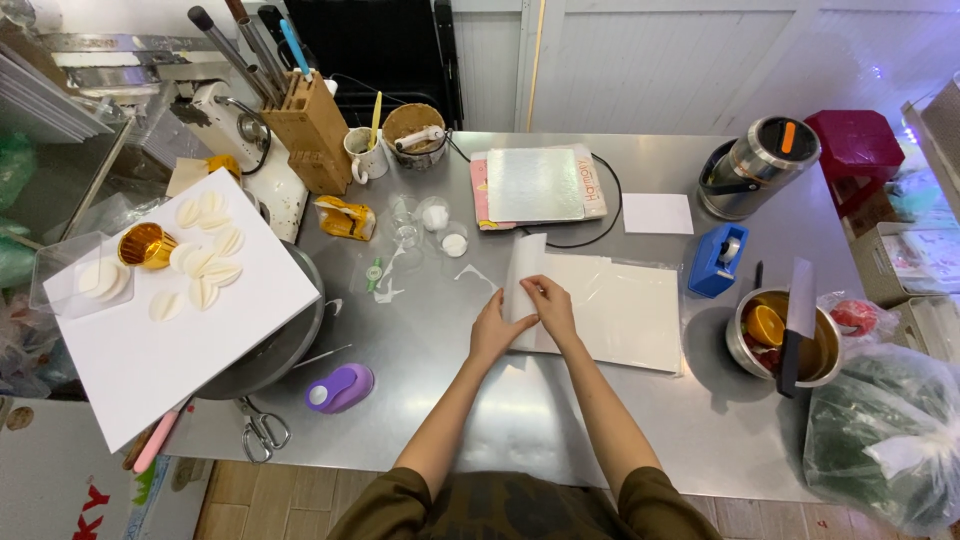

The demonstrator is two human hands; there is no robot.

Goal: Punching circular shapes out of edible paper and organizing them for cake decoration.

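A stack of white sheets (625, 310) in a clear wrapper lies on the steel table (520, 420) in front of me. My left hand (492, 328) and my right hand (549, 303) meet at the stack's left edge. Both pinch a thin translucent sheet (524, 262) that curls upward off the stack. My forearms reach in from the bottom of the view.
Left: a white board (150, 350) with white shell-shaped pieces and a gold cup (146, 245) over a metal bowl, a purple punch (340, 388), scissors (262, 432). Right: a blue tape dispenser (717, 260), a bowl with a knife (795, 325), a bagged green item. Behind: knife block (310, 130), small jars, a silver board.
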